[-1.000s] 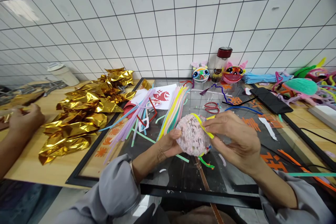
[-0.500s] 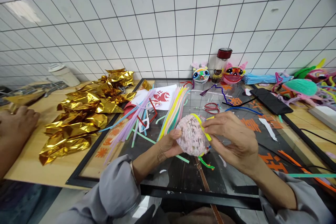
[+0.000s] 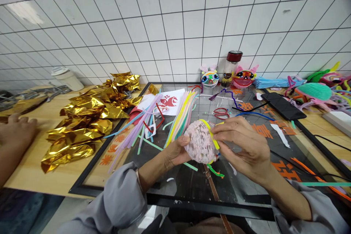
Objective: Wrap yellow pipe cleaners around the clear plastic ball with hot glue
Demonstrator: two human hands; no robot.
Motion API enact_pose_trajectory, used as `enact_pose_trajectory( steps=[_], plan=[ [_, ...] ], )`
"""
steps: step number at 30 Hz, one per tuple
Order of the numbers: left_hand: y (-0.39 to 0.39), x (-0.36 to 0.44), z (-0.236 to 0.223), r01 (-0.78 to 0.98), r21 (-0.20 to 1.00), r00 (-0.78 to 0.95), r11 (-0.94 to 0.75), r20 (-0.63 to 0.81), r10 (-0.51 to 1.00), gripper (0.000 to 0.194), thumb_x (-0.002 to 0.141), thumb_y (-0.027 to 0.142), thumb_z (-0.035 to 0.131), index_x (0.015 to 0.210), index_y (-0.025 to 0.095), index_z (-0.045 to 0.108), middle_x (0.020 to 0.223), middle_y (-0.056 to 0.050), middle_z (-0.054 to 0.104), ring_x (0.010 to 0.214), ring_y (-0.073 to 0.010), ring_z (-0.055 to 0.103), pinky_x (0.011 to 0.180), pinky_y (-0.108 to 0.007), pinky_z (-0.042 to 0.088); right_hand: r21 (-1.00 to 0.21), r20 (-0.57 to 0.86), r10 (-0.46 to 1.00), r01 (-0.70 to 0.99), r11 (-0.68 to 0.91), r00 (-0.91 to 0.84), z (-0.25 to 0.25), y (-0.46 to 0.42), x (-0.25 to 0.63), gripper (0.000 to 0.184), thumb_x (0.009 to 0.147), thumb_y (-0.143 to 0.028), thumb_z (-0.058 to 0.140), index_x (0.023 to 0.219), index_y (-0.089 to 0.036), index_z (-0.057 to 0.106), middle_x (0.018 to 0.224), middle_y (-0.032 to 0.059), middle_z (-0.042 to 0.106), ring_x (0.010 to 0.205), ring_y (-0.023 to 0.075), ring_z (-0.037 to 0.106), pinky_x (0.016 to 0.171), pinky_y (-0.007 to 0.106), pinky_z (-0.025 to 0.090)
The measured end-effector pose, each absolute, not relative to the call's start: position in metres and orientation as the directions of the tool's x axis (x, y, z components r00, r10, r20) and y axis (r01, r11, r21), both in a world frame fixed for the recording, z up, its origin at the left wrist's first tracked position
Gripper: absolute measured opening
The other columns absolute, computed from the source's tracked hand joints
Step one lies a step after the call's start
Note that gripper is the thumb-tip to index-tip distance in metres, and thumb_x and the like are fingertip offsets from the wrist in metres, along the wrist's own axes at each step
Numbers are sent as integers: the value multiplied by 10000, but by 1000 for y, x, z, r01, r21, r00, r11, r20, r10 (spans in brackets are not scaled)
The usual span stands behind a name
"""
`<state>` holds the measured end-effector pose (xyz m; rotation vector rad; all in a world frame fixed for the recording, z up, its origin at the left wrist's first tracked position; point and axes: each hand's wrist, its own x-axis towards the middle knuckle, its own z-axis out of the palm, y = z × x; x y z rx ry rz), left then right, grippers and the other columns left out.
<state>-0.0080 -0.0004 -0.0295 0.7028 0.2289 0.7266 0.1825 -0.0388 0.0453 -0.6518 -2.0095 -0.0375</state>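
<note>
My left hand [image 3: 177,150] is closed around the near-left side of a rounded craft piece [image 3: 199,144], clear with pale pink fuzzy patches. Along its right edge runs a yellow pipe cleaner [image 3: 215,142], pinched between the thumb and fingers of my right hand [image 3: 244,146]. A green pipe cleaner end [image 3: 216,171] sticks out below the piece. The side facing away from me is hidden. Just beyond lie red-handled scissors [image 3: 221,113] and a bundle of pastel pipe cleaners [image 3: 181,117].
Gold foil [image 3: 90,113] is heaped on the left, near another person's hand [image 3: 19,131]. Finished animal-face crafts [image 3: 210,77] and a lidded bottle [image 3: 230,69] stand by the tiled wall. A black phone [image 3: 283,106] and blue pipe cleaners [image 3: 276,82] lie to the right.
The yellow pipe cleaner's lower end has shifted slightly down and left against the piece. My hands hold nearly the same pose. The other person's hand at left has moved a little left.
</note>
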Motion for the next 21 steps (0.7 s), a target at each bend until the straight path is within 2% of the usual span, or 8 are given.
enact_pose_trajectory(
  steps=[7,21],
  plan=[
    [0,-9,-31,-510,668,737,542,15,675,987,547,498,860,1384,138,480,1263,-212,673,1177,-423,645,1007,-552,503,-222,834,421,483,847,-357,45,-39,183,193,821,-41,648,915,-210,652,932,57,752,822,191,665,767,382,522],
    [0,-7,-29,-513,676,740,529,36,672,974,565,497,848,1395,151,473,1277,-204,668,1188,-419,642,1019,-548,499,-208,824,399,439,874,-402,47,-38,182,184,819,-5,616,854,-186,619,833,42,717,751,157,634,723,339,513]
  ],
)
